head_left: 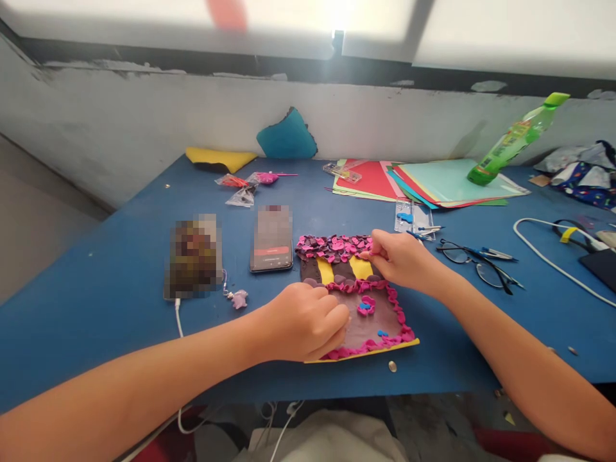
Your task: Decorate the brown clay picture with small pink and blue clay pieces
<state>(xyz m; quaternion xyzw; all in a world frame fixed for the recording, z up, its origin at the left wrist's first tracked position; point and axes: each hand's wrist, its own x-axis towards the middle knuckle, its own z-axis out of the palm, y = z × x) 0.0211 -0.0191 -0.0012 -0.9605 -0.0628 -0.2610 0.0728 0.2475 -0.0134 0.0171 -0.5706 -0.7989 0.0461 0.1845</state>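
A modelling-clay picture [380,321] lies on the table, with a mauve lower panel, a ruffled pink border and a yellow edge at the front. Pink and dark purple petals [332,246] crowd its top, above two yellow strips [360,267] on a dark band. A pink flower [366,305] with a blue middle sits on the mauve panel. My left hand [308,324] is over its lower left, fingers curled closed, their tips hidden. At the upper right edge my right hand [402,256] pinches thumb and finger together by the petals; whatever is between them is too small to make out.
Left of the picture lie a phone [271,240] and a blurred device [195,260] with a cable and charm. Glasses [474,262], a clear case [414,218] and pens are at right. Coloured sheets [443,179] and a leaning green bottle [514,144] stand behind.
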